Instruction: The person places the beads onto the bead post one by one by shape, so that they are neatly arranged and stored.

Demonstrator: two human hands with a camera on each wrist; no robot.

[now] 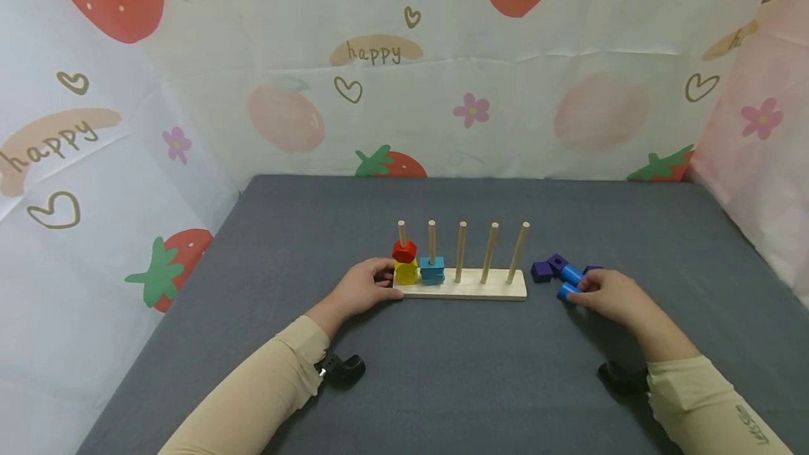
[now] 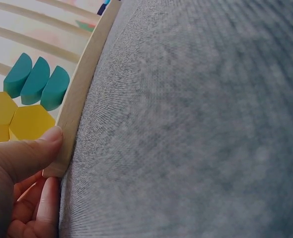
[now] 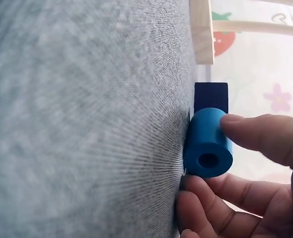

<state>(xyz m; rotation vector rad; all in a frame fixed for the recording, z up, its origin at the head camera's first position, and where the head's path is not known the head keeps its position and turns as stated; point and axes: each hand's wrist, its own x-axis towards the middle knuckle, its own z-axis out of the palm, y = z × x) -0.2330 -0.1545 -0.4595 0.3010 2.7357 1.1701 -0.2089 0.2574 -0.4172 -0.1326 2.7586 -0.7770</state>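
Observation:
A wooden peg stand [image 1: 470, 292] with a row of upright pegs sits on the table, and my left hand [image 1: 363, 288] grips its left end, thumb on the front edge. Yellow hexagonal blocks [image 2: 33, 122] are stacked on the leftmost peg under red ones [image 1: 404, 252]. On the second peg are teal half-round blocks [image 2: 52, 88]. Right of the stand, my right hand [image 1: 614, 298] pinches a blue cylinder [image 3: 205, 130] lying at the cloth, thumb on one side and fingers on the other. Its end hole faces the right wrist camera.
Another blue cylinder [image 1: 571, 274] lies just behind the held one. Dark purple blocks [image 1: 541, 272] are grouped beside it, one partly behind the right hand. A grey cloth [image 1: 480, 371] covers the table, with a printed curtain [image 1: 524, 125] behind.

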